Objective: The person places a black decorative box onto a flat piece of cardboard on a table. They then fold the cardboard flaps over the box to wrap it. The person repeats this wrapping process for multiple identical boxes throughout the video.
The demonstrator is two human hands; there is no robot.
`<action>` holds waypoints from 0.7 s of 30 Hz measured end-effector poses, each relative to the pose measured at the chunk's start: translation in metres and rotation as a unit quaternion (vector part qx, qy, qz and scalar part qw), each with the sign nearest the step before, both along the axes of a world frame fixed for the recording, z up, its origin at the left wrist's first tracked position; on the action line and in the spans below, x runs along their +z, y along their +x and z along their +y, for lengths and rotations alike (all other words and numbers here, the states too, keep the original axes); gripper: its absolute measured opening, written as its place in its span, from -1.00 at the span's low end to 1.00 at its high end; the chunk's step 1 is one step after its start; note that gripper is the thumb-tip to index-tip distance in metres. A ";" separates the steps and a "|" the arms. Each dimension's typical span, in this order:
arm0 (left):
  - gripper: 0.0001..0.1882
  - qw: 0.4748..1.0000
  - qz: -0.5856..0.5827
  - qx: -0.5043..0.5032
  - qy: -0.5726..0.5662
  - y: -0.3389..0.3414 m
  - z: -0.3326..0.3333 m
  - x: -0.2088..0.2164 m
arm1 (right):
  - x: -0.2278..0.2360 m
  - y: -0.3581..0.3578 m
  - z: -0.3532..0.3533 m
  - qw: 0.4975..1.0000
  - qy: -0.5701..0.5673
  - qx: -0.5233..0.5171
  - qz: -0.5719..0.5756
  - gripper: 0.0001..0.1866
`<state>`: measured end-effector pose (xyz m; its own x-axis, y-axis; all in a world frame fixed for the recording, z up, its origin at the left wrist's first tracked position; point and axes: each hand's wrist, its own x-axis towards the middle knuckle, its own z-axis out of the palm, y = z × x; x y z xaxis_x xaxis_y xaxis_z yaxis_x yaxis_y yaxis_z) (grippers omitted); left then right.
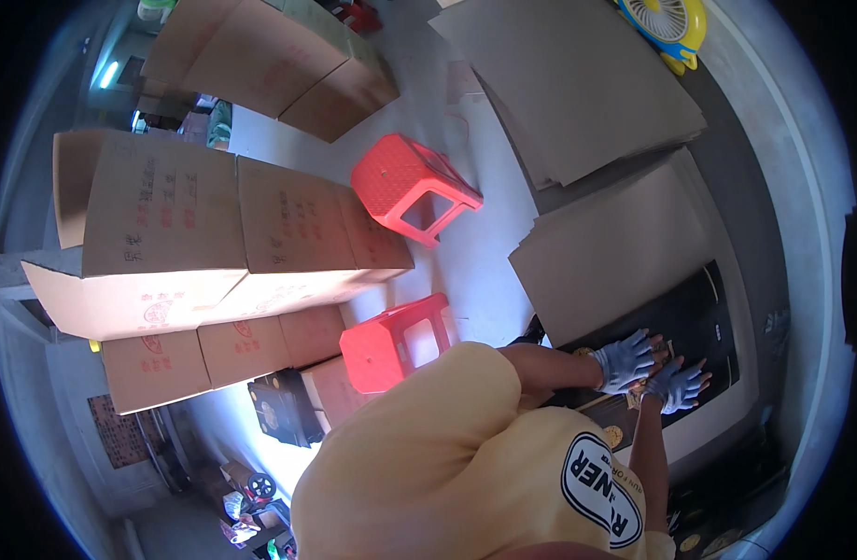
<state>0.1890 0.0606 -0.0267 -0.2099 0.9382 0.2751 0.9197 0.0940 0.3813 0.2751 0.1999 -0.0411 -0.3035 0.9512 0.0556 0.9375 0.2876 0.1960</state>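
My left hand (pixel 625 362) and my right hand (pixel 676 385) wear grey-blue gloves that leave the fingertips bare. Both lie flat side by side, fingers stretched out, pressing on a glossy black sheet (pixel 695 303) with gold printing. Some gold print shows close to the wrists, partly hidden by my hands and forearms. The black sheet rests over a pale brown board (pixel 615 252). Whether it is one layer or several under my palms, I cannot tell.
Large grey-brown boards lie in a stack (pixel 587 84) beyond, with a yellow and blue fan (pixel 667 21) past them. Two red plastic stools, one farther (pixel 396 177) and one nearer (pixel 377 350), stand left of the boards. Brown cartons (pixel 167 205) are piled at left, near a black box (pixel 284 406).
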 end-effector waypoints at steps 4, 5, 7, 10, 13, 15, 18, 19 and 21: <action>-0.33 0.996 -0.012 -0.036 -0.077 -0.008 -0.003 0.020 | 0.008 -0.002 -0.003 0.998 -0.012 -0.019 -0.054 -0.34; -0.33 0.997 -0.011 -0.037 -0.061 -0.009 -0.003 0.019 | 0.007 -0.005 -0.005 0.998 -0.021 -0.017 -0.055 -0.34; -0.33 0.998 -0.012 -0.040 -0.037 -0.006 -0.009 0.012 | 0.008 -0.002 -0.006 1.000 -0.019 -0.009 -0.017 -0.34; -0.41 0.996 -0.033 -0.045 -0.072 -0.011 -0.009 0.021 | 0.012 -0.001 -0.011 0.999 -0.004 0.022 0.028 -0.34; -0.49 0.987 -0.068 -0.094 -0.109 -0.020 -0.008 0.036 | 0.036 -0.010 -0.018 0.998 -0.028 -0.005 0.053 -0.34; -0.47 0.993 -0.040 -0.072 -0.090 -0.018 -0.006 0.038 | 0.053 -0.018 -0.019 0.996 -0.067 -0.019 0.048 -0.34; -0.53 0.995 -0.031 -0.058 -0.069 -0.016 -0.001 0.024 | 0.045 -0.015 -0.015 0.995 -0.071 -0.017 0.074 -0.33; -0.56 0.997 -0.033 -0.048 -0.057 -0.016 -0.002 0.020 | 0.054 -0.018 -0.014 0.992 -0.106 0.003 0.071 -0.32; -0.59 0.995 -0.009 -0.069 -0.070 -0.014 0.004 0.016 | 0.030 -0.001 -0.014 0.991 -0.057 0.046 0.112 -0.29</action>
<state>0.1748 0.0648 -0.0102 -0.0808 0.9874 0.1363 0.9203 0.0214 0.3905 0.2741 0.1862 -0.0111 -0.3813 0.9241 0.0255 0.9226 0.3821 -0.0535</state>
